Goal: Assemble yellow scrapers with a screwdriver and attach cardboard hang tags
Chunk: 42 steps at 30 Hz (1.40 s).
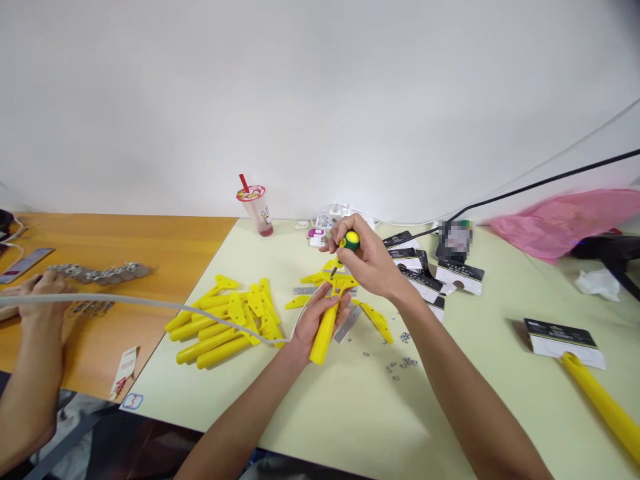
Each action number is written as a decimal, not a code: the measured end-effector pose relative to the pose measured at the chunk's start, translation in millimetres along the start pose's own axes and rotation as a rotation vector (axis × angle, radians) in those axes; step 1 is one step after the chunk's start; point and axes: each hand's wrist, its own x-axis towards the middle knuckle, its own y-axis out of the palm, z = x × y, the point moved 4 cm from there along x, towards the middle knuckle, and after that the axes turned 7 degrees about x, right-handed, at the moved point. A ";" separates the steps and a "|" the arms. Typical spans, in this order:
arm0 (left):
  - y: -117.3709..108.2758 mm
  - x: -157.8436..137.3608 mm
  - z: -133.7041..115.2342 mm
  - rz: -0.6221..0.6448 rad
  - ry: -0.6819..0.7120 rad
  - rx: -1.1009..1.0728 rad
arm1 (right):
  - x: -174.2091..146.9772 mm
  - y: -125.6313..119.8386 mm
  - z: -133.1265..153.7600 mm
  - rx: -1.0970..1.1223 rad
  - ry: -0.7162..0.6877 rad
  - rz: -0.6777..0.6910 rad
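My left hand [309, 325] is closed around a yellow scraper handle [325, 333], whose wide head points away from me. My right hand [369, 260] grips the green-and-yellow handle of a screwdriver [351, 241] from above. The screwdriver's shaft points down at the scraper's head; whether its tip sits in a screw I cannot tell. Around the hands lie flat yellow clamp pieces [377, 322] and metal blades [349, 325]. Small metal screws and nuts [407, 362] are scattered to the right of the scraper. Left of my left hand is a pile of yellow scraper handles [215, 337].
A lidded cup [260, 213] with a red straw stands by the wall. Black-and-white packaging cards [420, 283] and a pink bag [565, 223] are on the right. A white cord [150, 301] runs across the left side, where a co-worker's hand [45, 293] rests.
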 end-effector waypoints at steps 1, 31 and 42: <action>0.2 -0.3 -0.1 0.002 0.000 -0.001 | -0.1 0.0 0.0 0.001 0.007 0.002; -6.7 5.6 2.3 0.056 0.030 0.044 | 0.8 -1.2 -4.4 -0.021 0.024 0.043; -6.4 6.4 5.2 0.028 0.035 0.025 | 0.3 0.7 -4.0 -0.119 0.071 0.073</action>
